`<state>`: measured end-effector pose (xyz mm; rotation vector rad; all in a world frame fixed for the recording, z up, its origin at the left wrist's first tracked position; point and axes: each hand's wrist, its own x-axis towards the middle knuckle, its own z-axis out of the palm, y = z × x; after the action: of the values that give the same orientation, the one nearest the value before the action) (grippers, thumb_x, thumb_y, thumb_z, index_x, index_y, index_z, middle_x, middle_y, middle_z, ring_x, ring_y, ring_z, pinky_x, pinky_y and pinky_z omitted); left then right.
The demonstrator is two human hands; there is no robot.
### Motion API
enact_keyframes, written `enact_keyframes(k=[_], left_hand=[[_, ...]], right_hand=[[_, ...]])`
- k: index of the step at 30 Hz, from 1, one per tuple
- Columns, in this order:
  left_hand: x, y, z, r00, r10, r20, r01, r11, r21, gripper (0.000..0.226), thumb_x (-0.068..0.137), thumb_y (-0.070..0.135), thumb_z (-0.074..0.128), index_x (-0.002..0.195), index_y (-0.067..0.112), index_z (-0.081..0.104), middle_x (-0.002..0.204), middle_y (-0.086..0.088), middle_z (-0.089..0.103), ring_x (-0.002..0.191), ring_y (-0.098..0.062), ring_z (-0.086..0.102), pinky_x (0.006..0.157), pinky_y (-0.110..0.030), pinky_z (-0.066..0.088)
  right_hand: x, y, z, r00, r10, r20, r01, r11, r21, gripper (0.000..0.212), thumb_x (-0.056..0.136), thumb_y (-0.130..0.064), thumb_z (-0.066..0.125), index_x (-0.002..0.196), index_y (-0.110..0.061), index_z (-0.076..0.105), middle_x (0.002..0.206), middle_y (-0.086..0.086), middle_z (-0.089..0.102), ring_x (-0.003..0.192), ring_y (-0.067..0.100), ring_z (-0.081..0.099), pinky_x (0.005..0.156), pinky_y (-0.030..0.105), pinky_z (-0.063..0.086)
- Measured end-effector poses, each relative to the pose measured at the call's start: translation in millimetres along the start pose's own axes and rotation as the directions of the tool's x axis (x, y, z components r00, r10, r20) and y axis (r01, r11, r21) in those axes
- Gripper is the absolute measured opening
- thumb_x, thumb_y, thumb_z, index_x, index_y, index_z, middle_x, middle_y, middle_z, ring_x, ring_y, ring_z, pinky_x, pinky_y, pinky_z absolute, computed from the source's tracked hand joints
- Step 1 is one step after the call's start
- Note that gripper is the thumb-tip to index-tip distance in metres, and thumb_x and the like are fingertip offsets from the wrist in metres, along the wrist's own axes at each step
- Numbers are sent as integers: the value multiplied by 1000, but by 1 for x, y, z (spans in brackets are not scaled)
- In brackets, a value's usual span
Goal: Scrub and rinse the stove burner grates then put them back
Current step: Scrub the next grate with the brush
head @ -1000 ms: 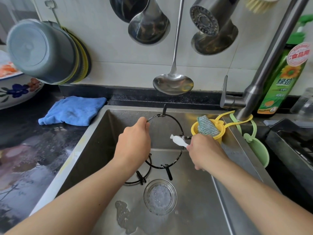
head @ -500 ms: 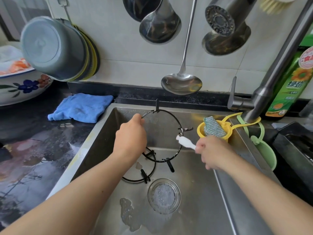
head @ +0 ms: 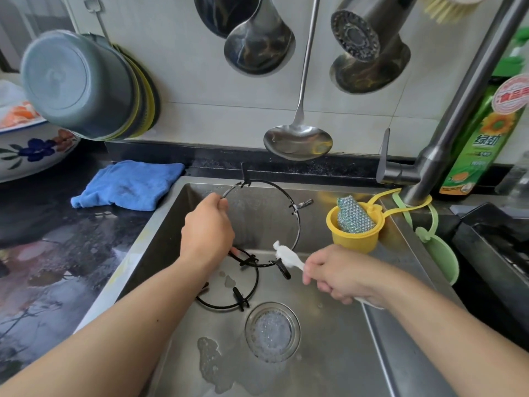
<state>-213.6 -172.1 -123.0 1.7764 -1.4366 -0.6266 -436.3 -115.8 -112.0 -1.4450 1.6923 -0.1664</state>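
1. Up close, the left hand [head: 208,227] curls round the thin black wire ring of the upper grate [head: 297,224], holding it tilted on edge inside the steel sink [head: 400,353]; the fingertips are hidden behind the knuckles.
2. At 3 o'clock of it, the right hand [head: 339,277] grips the white plastic handle of a toothbrush [head: 287,256], whose foamy head touches the ring's lower rim at about 5 o'clock.
3. Stubby prongs stick out from the ring at 12, 2 and 5 o'clock, flecked with white suds.
4. A second grate [head: 249,293], equally thin and round, lies flat on the sink floor at 6 o'clock of the first, partly covered by the left wrist.
5. Foam fills the round drain strainer [head: 272,332] at 6 o'clock, with a sudsy puddle beside it.
6. A yellow plastic cup [head: 355,239] holding a glittery scouring pad [head: 353,214] hangs from the faucet [head: 446,133] at 2 o'clock.
7. A crumpled blue cloth [head: 128,184] lies on the dark wet counter [head: 43,267] at 10 o'clock; a shiny ladle [head: 297,141] hangs at 12.
8. The green detergent bottle [head: 483,138] at 2 o'clock is half hidden by the faucet, its label blurred.
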Motion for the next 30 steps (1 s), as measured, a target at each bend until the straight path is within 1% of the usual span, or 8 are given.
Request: enact_keyframes(k=[3,6,10,14,18,22,27,30], left_hand=[[1,2,0,1000,-25,-9,24,997,-68,33,106,39,31,85,23,51,79,-10,70,57,-27,72,73,-49,61],[-3,6,2,1000,5,-16,-6,998,-57,32,107,34,30,88,18,51,77,-10,70,46,-20,69,72,-43,59],[-4,8,-2,997,23,-67,-25,999,-32,31,109,37,30,91,23,51,78,-8,70,46,-17,69,60,-33,52],[-3,9,-3,992,37,-120,-35,999,20,30,109,38,30,92,26,51,75,-6,70,46,-16,68,54,-29,46],[5,2,-9,984,-35,-173,29,999,-39,29,109,38,29,99,25,53,78,-7,70,45,-16,68,64,-38,59],[7,1,-9,986,-62,-155,44,992,-116,29,108,38,28,96,26,51,81,-10,71,45,-19,69,65,-42,62],[6,3,-3,986,-103,-128,74,975,-211,31,109,37,28,93,21,49,73,-10,69,47,-20,70,52,-35,53],[2,8,3,981,-184,-56,144,897,-417,30,110,34,28,96,18,48,73,-14,67,53,-27,72,49,-33,55]], right_hand=[[7,1,-8,989,-23,-148,28,999,34,30,104,-20,46,84,-16,69,61,0,49,48,14,36,44,22,27],[8,-3,-12,966,-49,-252,36,998,-55,24,102,-18,52,89,-13,71,71,3,55,60,17,44,53,27,34],[6,-3,-1,975,-137,-172,125,989,-81,32,102,-26,51,78,-23,71,64,-4,58,56,13,47,54,25,37],[8,-7,3,970,-158,-184,112,965,-236,32,101,-27,53,73,-26,68,65,-6,58,62,16,52,60,27,40],[-1,-3,-1,982,-131,-133,83,945,-317,30,101,-30,54,75,-26,69,61,-12,53,59,9,48,54,24,37],[2,-4,1,971,-163,-173,115,959,-259,30,100,-33,54,76,-24,70,62,-7,58,59,15,51,60,28,41],[-5,-10,10,981,-182,-64,178,982,-67,32,101,-33,51,80,-18,68,58,-4,55,44,8,42,47,22,34],[7,-15,29,938,-147,-314,169,985,44,28,100,-25,47,80,-15,65,66,3,58,56,19,48,54,27,36]])
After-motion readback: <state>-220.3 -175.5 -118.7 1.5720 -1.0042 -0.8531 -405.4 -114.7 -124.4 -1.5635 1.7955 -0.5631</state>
